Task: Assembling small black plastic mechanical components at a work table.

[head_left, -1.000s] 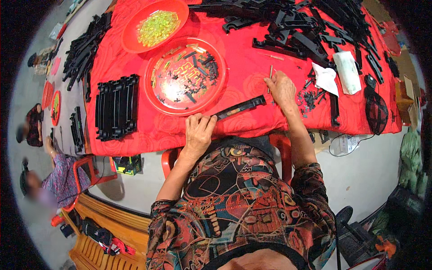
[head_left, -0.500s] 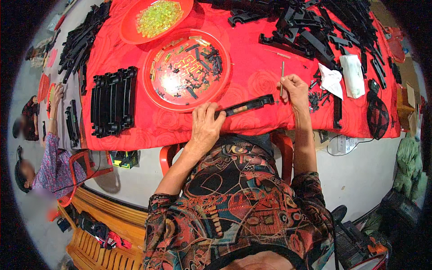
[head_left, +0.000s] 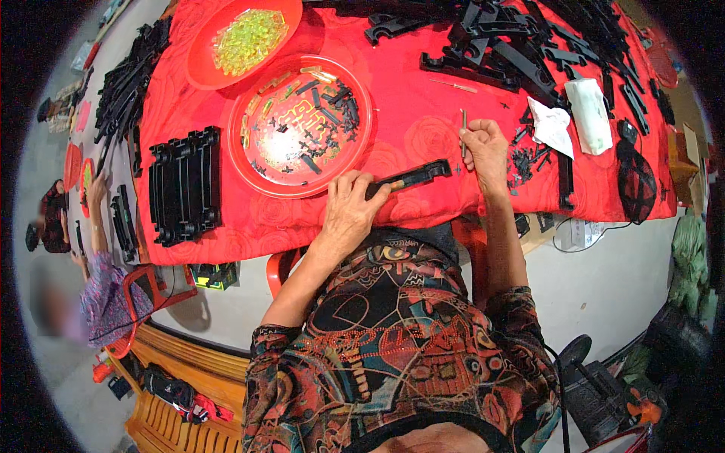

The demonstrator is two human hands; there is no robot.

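My left hand (head_left: pixel 350 202) grips the near end of a long black plastic strip (head_left: pixel 423 174) close to the front of the table. The thumb lies along the strip, beside a small yellowish piece (head_left: pixel 397 184) set in its channel. Right of the strip's far end, my right hand (head_left: pixel 485 149) pinches a thin metal stick (head_left: pixel 463 121), held nearly upright. Its tip kind is too small to tell. Left of my left hand stands a round red tray (head_left: pixel 234 155) with small black cross-shaped pieces and yellowish clear pieces in it.
A red bowl (head_left: pixel 198 66) of yellow-green clear pieces stands behind the tray. Stacked black strips (head_left: pixel 183 186) lie left, with a large heap (head_left: pixel 498 57) at the back right. A tissue (head_left: pixel 552 128), a white roll (head_left: pixel 588 117) and small black parts (head_left: pixel 521 166) lie right. Another person's arm (head_left: pixel 98 215) reaches at far left.
The view has turned slightly. My left thumb has stretched farther along the black strip toward the yellowish piece. My right hand still holds the metal stick, with its fingers more curled.
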